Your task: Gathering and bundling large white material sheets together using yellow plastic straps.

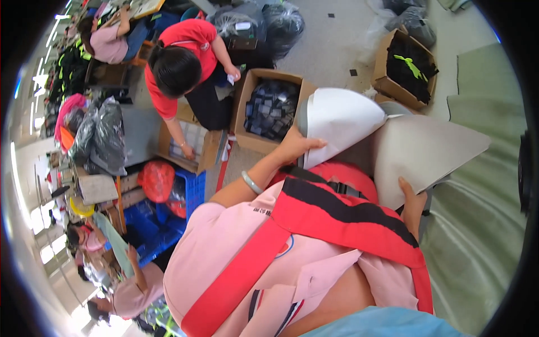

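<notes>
In front of my waist, large pale sheets spread out in two curved halves. My left hand grips the left half, the white sheets, with its thumb on top and its fingers hidden behind. Grey backing shows along their left edge. The light-grey sheets on the right are held at their lower edge by my right hand, the thumb on top and most fingers out of sight beneath. Both halves meet at a narrow white fold near the far middle. I cannot tell whether they are paper or thin plastic.
An open carton of small dark wrapped pieces stands beyond my left hand. Beside it a person in red reaches into another carton. A carton of black cloth sits far right. Green sheeting lies along my right.
</notes>
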Demonstrator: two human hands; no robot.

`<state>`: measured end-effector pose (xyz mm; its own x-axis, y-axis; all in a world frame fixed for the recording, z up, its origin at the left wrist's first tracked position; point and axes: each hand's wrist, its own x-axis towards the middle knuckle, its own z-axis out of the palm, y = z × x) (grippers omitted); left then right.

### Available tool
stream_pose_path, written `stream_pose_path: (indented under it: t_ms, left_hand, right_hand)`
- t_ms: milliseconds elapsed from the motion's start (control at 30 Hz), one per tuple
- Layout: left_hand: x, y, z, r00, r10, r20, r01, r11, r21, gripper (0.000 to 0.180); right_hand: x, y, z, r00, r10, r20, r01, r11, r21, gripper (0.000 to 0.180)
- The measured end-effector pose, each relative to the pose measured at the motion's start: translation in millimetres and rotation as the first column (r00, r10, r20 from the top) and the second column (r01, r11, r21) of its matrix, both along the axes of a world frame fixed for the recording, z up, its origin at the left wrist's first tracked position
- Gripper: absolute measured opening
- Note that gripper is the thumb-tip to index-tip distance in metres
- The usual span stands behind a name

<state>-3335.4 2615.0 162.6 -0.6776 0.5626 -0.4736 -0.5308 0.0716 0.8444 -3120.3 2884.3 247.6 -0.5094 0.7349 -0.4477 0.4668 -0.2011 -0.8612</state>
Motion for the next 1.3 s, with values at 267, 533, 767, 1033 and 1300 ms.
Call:
stream_pose_path:
  t_ms: [267,533,767,1033,1300]
  left_hand:
    - [-61,98,10,0.997,0.076,0.000,-0.076,0.997,0.003,0.037]
    - [-155,172,-5,0.999,0.020,-0.049,-0.018,0.999,0.038,0.045]
    - [-298,230,-20,0.999,0.003,0.033,-0.001,0.997,-0.076,0.042]
    - [-478,285,-1,1.000,0.007,0.007,-0.006,0.996,-0.085,0.046]
    - [-629,360,-8,1.000,0.030,-0.002,-0.030,0.998,-0.054,0.045]
  right_hand:
    - [-73,101,-6,0.998,-0.002,-0.056,0.002,1.000,-0.016,0.057]
    - [-163,181,-26,0.999,0.021,-0.034,-0.021,1.000,-0.007,0.056]
    - [-314,233,-33,0.998,0.067,-0.004,-0.067,0.998,-0.018,0.058]
    - [-498,287,-12,1.000,0.021,-0.018,-0.023,0.997,-0.075,0.038]
    - [-649,364,-20,0.997,0.019,-0.076,-0.027,0.994,-0.104,0.032]
